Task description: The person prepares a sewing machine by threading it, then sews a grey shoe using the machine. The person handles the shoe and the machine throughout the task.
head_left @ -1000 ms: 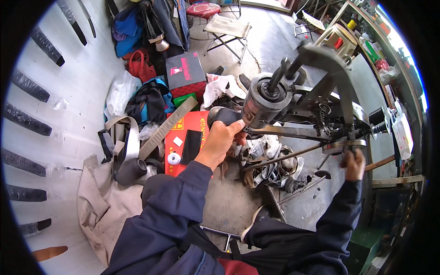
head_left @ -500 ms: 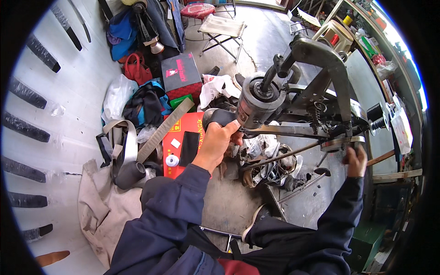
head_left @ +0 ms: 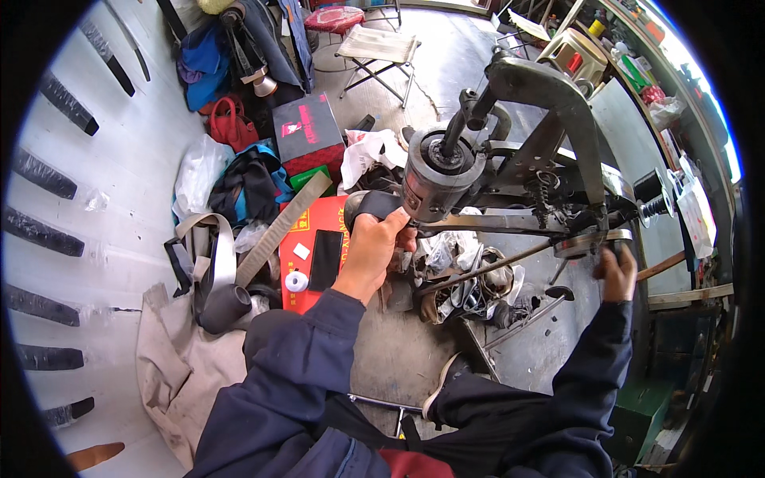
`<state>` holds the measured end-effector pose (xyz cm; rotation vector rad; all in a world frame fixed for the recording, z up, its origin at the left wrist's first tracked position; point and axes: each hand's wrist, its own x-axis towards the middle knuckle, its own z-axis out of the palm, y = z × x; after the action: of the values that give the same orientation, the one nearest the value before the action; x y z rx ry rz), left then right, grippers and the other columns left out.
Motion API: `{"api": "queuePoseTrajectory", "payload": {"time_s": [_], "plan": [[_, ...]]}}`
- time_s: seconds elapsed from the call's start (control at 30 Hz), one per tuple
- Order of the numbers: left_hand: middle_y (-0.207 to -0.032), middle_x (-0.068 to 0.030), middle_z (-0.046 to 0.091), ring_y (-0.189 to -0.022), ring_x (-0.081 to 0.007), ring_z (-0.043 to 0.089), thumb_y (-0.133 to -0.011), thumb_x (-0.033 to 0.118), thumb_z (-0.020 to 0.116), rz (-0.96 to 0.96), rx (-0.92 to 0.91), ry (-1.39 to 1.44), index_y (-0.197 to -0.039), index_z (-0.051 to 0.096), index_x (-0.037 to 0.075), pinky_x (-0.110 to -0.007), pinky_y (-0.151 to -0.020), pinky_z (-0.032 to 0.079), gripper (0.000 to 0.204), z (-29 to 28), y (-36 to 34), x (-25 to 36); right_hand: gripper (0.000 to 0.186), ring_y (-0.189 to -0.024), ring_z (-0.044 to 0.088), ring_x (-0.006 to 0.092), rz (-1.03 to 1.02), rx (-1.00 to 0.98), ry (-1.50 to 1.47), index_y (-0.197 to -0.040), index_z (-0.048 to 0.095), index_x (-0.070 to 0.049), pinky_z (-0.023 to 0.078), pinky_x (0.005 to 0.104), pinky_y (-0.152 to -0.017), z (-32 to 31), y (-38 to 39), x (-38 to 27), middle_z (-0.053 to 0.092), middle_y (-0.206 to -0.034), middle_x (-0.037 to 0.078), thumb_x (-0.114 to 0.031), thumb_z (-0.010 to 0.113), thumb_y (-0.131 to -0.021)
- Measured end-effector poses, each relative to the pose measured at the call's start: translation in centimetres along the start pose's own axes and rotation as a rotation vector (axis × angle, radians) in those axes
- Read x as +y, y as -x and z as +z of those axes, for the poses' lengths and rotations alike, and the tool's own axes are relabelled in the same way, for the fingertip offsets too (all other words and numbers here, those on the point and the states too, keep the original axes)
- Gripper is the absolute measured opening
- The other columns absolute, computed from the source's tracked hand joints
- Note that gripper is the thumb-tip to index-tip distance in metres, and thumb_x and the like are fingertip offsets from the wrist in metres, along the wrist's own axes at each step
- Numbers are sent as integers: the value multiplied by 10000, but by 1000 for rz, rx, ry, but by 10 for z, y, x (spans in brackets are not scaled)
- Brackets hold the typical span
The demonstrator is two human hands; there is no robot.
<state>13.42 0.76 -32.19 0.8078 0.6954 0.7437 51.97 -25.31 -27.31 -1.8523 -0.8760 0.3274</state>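
Observation:
A dark metal hand-cranked shoe-stitching machine (head_left: 442,171) stands in front of me, its round head leaning toward my left hand. My left hand (head_left: 368,253) grips a dark shoe (head_left: 378,205) against the lower end of that head, thumb on top. The hand hides much of the shoe, and the spot where it meets the machine cannot be seen. At the machine's right end, the fingers of my right hand (head_left: 619,275) are curled at the rim of a flat handwheel (head_left: 588,244). Part of their grip is hidden.
A red box (head_left: 296,239) on the left bears a black phone (head_left: 326,260) and a white thread roll (head_left: 296,281). Bags, a dark shoebox (head_left: 307,131) and webbing straps lie beyond. Below the machine arm sits a cluttered heap (head_left: 478,275). A folding stool (head_left: 378,48) stands farther back.
The whole view has shifted slightly, so the machine and surroundings sit a little farther left in the picture. Both hands keep their places, with the right hand's fingers slightly changed at the wheel.

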Motion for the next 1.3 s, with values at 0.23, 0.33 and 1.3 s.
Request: {"api": "queuePoseTrajectory", "payload": {"time_s": [0.23, 0.33, 1.3], "plan": [[-736, -59, 652, -589, -143, 600, -964, 160, 610, 12, 7, 26, -894, 670, -5, -282, -553, 491, 189, 4, 1, 3, 101, -459, 509, 147, 289, 191, 208, -970, 588, -61, 427, 298, -438, -1, -16, 113, 550, -647, 30, -148, 630, -939], [-736, -61, 652, -592, -142, 601, -964, 158, 610, 35, 1, 23, -893, 668, -10, -283, -552, 494, 191, 3, 0, 1, 188, -526, 559, 142, 473, -203, 273, -1088, 599, -25, 462, 306, -467, 45, 12, 88, 585, -700, 40, -127, 653, -940], [-675, -52, 635, -533, -133, 578, -962, 185, 615, 28, 88, 39, -804, 666, 4, -273, -512, 470, 246, 9, 2, -2, 105, -605, 540, 157, 56, 350, 551, -1025, 610, -32, 454, 336, -557, -36, -31, 69, 613, -742, 86, -72, 567, -938]]}}
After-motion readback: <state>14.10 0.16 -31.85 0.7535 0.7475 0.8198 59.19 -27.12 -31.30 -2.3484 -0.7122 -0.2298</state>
